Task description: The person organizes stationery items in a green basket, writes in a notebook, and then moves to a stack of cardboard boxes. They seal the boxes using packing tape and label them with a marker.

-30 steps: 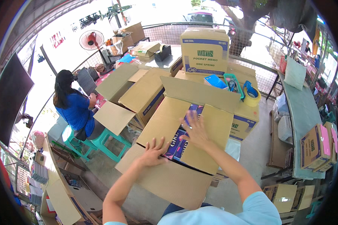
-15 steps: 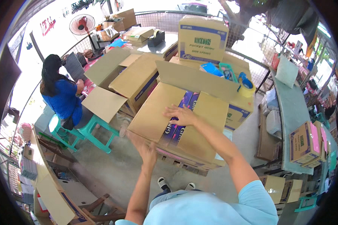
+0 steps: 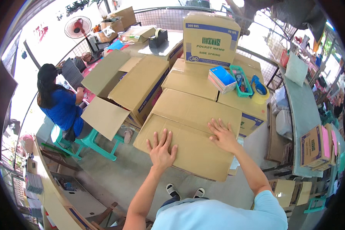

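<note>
A large brown cardboard box (image 3: pixel 188 132) stands in front of me with its long top flaps folded down flat. My left hand (image 3: pixel 161 151) lies palm down on the near flap, fingers spread. On the right end of the top rests my right hand (image 3: pixel 223 136), also flat with the fingers apart, across the seam of the flaps. Neither hand grips anything. The purple packs inside the box are covered by the flaps.
An open carton (image 3: pixel 138 88) stands left of the box. Behind are a printed carton (image 3: pixel 211 40), a blue-topped stack (image 3: pixel 223 78), a green basket (image 3: pixel 241 81) and a tape dispenser (image 3: pixel 259 90). A person in blue (image 3: pixel 61 111) sits left. A long table (image 3: pixel 301 115) runs at right.
The far and near flaps have come down over the purple packs. My left hand moved from the box's left edge onto the near flap; my right hand shifted right.
</note>
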Available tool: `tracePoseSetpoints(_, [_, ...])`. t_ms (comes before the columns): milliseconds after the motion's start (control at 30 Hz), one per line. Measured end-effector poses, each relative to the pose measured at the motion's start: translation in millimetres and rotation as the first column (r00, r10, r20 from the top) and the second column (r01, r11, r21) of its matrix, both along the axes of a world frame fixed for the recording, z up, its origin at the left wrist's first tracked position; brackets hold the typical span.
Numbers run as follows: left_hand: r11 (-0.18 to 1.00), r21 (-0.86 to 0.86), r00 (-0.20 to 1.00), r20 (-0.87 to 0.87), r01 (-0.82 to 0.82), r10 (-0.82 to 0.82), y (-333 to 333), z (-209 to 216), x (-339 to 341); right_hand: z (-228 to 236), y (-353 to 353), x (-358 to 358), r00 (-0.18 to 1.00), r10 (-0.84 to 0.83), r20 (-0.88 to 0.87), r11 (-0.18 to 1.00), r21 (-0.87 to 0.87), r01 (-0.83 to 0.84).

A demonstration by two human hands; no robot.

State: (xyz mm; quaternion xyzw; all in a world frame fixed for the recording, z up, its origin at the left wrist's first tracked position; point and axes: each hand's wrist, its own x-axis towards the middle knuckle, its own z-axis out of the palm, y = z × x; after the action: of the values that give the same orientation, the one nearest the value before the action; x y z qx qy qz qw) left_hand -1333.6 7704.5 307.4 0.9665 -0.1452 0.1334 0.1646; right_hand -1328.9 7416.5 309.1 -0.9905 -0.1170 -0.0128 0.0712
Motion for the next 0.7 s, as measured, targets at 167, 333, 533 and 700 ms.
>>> tracePoseSetpoints(167, [0.990, 0.076, 0.993, -0.027, 0.120, -0.118, 9, -6, 41, 29, 38, 12, 0.972, -0.167, -0.163, 0.984, -0.082, 0.156])
tracePoseSetpoints(333, [0.899, -0.158, 0.857, -0.407, -0.408, 0.318, 24, 2, 161, 5, 39, -6, 0.978, -0.207, 0.036, 0.977, 0.053, 0.205])
tracePoseSetpoints(533, [0.905, -0.180, 0.873, -0.389, -0.386, 0.295, 29, 5, 162, 33, 147, -88, 0.983, -0.186, -0.010, 0.981, 0.052, 0.186])
tracePoseSetpoints(700, [0.915, -0.216, 0.869, -0.444, -0.341, 0.218, 19, 9, 166, 14, 148, -80, 0.966, -0.245, -0.085, 0.964, 0.087, 0.252])
